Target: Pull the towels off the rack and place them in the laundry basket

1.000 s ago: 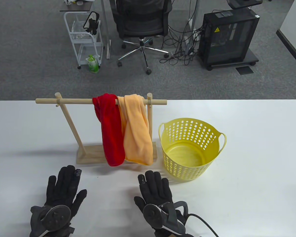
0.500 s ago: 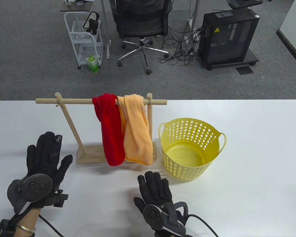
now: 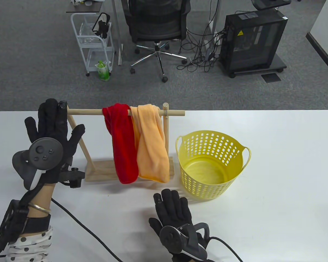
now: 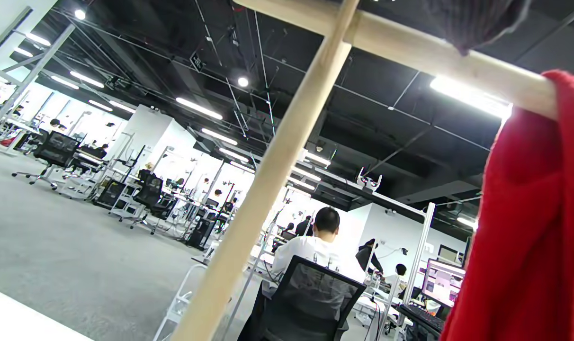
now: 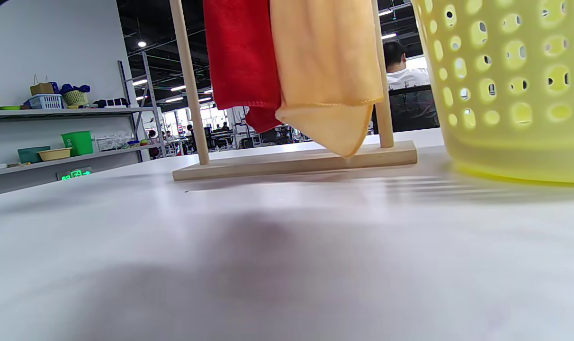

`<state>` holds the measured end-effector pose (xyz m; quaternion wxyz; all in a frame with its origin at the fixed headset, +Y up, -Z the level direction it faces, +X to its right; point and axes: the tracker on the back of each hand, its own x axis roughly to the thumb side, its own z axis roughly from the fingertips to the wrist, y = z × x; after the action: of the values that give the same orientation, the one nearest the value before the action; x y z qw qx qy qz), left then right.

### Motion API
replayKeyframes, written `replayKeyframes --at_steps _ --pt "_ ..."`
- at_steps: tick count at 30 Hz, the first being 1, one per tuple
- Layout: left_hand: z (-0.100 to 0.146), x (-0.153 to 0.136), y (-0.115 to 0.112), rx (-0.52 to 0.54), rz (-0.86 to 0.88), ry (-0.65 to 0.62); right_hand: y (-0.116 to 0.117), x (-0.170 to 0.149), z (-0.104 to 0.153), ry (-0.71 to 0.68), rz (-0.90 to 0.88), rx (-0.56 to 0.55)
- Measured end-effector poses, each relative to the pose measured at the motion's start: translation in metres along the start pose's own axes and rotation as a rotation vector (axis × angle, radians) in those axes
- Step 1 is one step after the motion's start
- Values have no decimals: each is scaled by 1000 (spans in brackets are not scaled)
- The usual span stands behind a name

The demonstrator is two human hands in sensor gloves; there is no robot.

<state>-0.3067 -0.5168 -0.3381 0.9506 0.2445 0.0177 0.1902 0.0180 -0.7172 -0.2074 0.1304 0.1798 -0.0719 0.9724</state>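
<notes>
A wooden towel rack (image 3: 93, 112) stands on the white table (image 3: 276, 218), its base (image 5: 296, 163) flat on the top. A red towel (image 3: 121, 147) and an orange towel (image 3: 151, 147) hang side by side over the right part of the rail. Right of the rack stands the empty yellow laundry basket (image 3: 211, 163). My left hand (image 3: 54, 125) is raised with fingers spread, covering the rail's left end; it holds nothing. In the left wrist view a fingertip (image 4: 471, 21) shows by the rail (image 4: 410, 47), left of the red towel (image 4: 528, 213). My right hand (image 3: 172, 207) lies flat on the table before the towels.
The left glove's cable (image 3: 82, 221) trails over the table near the front edge. Beyond the table on the carpet are an office chair (image 3: 157, 21), a white cart (image 3: 94, 41), a green bottle (image 3: 103, 71) and a black computer tower (image 3: 254, 41).
My left hand has lifted off the table and travelled away from me and to the left, up to the rail's left end. The right hand, towels and basket have stayed put.
</notes>
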Motion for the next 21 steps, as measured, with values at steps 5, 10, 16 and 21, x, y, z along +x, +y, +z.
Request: replayKeyframes --at_steps 5,10,16,21 --pt "-12 9 -7 -14 -11 14 -1 -1 0 2 -6 6" --pt "-14 11 -11 14 -24 21 -1 -2 0 5 -11 15" --pt "-12 15 -10 99 -37 31 0 -3 0 6 -13 25" --pt "-14 16 -12 140 -7 44 -1 -3 -1 11 -4 18"
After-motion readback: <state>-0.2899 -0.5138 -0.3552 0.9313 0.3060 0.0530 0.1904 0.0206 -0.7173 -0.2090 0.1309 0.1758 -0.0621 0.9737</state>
